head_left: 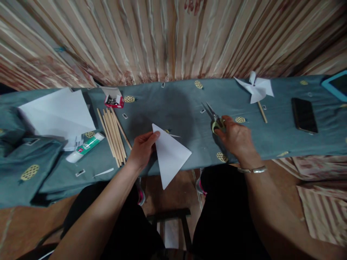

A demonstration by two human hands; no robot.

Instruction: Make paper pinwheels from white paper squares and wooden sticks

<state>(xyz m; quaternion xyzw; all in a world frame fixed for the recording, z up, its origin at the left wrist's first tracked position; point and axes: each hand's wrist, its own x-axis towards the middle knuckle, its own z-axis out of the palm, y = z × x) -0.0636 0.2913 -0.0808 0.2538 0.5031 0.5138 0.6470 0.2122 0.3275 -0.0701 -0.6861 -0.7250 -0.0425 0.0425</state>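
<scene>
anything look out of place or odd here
Slightly untidy: a white sliver lies loose by the triangular paper, another near the front edge of the cloth, perhaps offcuts. One wooden stick slants away from the bundle.

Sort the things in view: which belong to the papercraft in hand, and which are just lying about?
Seem to belong:
folded paper, in the left hand
scissors, in the right hand
paper sheets
wooden sticks
green-white tube
red box
paper pinwheel

Seem just lying about:
phone
blue-edged device
paper sliver

Patterned curtains [168, 43], a pineapple-print tablecloth [271, 141] and tiled floor [173, 191] suggest a home.
</scene>
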